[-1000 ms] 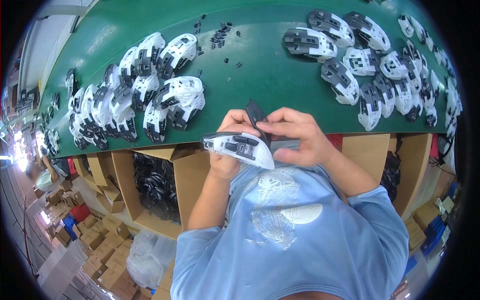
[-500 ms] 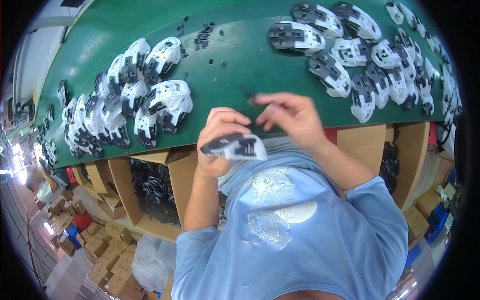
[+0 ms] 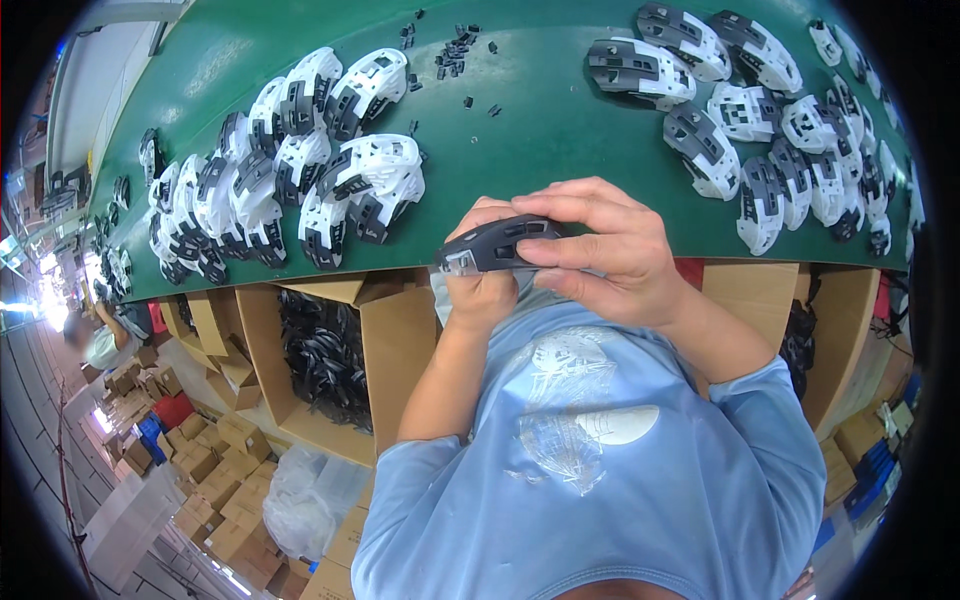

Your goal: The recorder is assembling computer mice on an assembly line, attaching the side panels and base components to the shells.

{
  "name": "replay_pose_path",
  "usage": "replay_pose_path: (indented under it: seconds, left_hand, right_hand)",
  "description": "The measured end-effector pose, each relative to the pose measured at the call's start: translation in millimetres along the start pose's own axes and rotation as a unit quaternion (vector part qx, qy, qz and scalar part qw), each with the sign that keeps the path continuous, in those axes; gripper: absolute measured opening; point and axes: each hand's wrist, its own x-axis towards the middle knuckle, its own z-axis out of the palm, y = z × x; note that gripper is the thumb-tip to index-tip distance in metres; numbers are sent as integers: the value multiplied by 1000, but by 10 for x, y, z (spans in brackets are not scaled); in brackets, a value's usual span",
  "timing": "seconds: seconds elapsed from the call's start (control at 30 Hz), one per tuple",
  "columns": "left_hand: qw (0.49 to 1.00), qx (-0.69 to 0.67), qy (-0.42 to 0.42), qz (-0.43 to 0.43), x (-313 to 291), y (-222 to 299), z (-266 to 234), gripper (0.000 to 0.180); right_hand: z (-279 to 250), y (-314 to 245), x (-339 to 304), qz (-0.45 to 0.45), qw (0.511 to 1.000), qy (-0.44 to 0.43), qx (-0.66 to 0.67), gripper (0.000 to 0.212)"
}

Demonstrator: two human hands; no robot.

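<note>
A black and white vented plastic shell (image 3: 490, 246) is held in front of my body at the near edge of the green table. My left hand (image 3: 484, 298) grips it from behind and below, with part of its fingers hidden by the shell. My right hand (image 3: 632, 250) is closed over the shell's right end, fingers on top and thumb along the near side. Whether a small part sits under the right fingertips cannot be made out. Small black plastic pieces (image 3: 456, 52) lie scattered on the table beyond my hands.
Rows of similar shells stand on the green table (image 3: 520, 130), to the left (image 3: 255, 190) and right (image 3: 700, 150). Below its edge are open cartons (image 3: 400, 350), one holding black parts (image 3: 325, 360). Another person (image 3: 105, 340) is at the far left.
My right hand, which was apart from the shell with a small dark piece at its fingertips, has come onto the shell. The shell has turned, showing more of its black side.
</note>
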Motion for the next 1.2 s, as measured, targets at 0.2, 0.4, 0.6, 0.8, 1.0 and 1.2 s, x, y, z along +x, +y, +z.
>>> replay_pose_path:
  seconds: [0.2, 0.4, 0.6, 0.8, 1.0, 1.2]
  left_hand:
    - [995, 79, -28, 49, 43, 6, -64, 19]
    - [993, 106, -13, 56, 0, -89, -50, 20]
    - [1000, -14, -7, -16, 50, -17, 6, 17]
    - [992, 83, -14, 90, 47, -186, 10, 26]
    - [987, 11, -139, -76, 278, 235, -95, 69]
    - [960, 218, -136, -109, 506, 225, -154, 73]
  right_hand:
    - [-104, -30, -25, 18, 999, -32, -28, 31]
    - [-128, 75, -73, -15, 998, -43, -35, 33]
    - [-222, 188, -33, 3, 995, -94, 25, 36]
    - [-4, 189, -148, -33, 999, -20, 12, 35]
    - [-325, 274, 21, -182, 964, 37, -188, 38]
    - [-558, 485, 156, -240, 935, -50, -258, 31]
